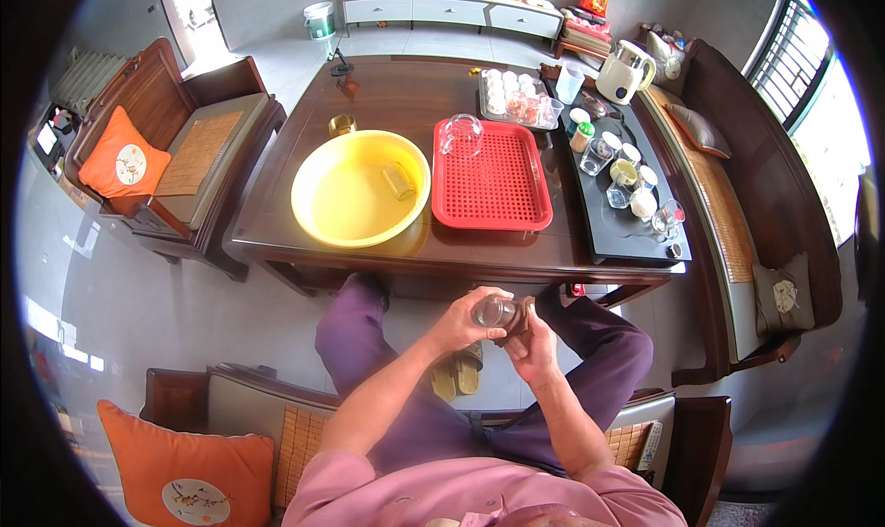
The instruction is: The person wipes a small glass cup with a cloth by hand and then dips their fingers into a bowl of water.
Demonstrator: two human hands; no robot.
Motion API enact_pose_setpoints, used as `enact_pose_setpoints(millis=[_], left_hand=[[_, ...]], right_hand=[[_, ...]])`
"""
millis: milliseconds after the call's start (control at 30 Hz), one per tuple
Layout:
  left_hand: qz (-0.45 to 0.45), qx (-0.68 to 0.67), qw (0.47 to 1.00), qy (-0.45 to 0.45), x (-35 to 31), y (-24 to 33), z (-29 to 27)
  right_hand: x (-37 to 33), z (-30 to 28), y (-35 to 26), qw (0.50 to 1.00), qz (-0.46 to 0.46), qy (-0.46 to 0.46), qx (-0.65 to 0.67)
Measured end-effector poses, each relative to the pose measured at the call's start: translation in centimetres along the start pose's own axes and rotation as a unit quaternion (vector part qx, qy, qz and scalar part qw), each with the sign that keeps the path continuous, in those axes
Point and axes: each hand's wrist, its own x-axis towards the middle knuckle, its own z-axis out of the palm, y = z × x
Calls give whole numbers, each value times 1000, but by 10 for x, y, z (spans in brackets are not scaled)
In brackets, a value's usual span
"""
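Note:
Above my lap, in front of the table edge, both hands are on a small clear glass (pixel 492 311). My left hand (pixel 460 322) wraps round its side. My right hand (pixel 536 349) grips a brown cloth (pixel 518 317) pressed against the glass's other end; how far the cloth goes inside is hidden. On the table ahead stands a yellow basin (pixel 307 202) with water, and another glass (pixel 399 182) lies in it. Beside the basin is a red perforated tray (pixel 493 200), with clear glassware (pixel 461 136) at its far left corner.
A black tea tray (pixel 619 236) at the table's right carries cups, glasses and a white kettle (pixel 625 71). White cups sit in a clear tray (pixel 521 117). An amber glass (pixel 342 124) stands behind the basin. Wooden benches (pixel 217 190) flank the table; slippers (pixel 456 379) lie below my hands.

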Motion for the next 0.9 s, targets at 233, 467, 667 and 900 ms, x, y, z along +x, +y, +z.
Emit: enact_pose_setpoints(millis=[233,467,667,900], left_hand=[[8,-63,998,-21,-2,1,0],[-83,-197,977,-3,-5,4,-4],[-92,-236,967,25,-7,-10,-4],[-90,-312,941,98,-2,-21,-8]], right_hand=[[-9,-4,0,993,38,-112,16],[-10,0,4,980,-38,-190,-51],[-10,7,7,978,-62,-175,-99],[-2,-2,5,994,-73,-80,28]])
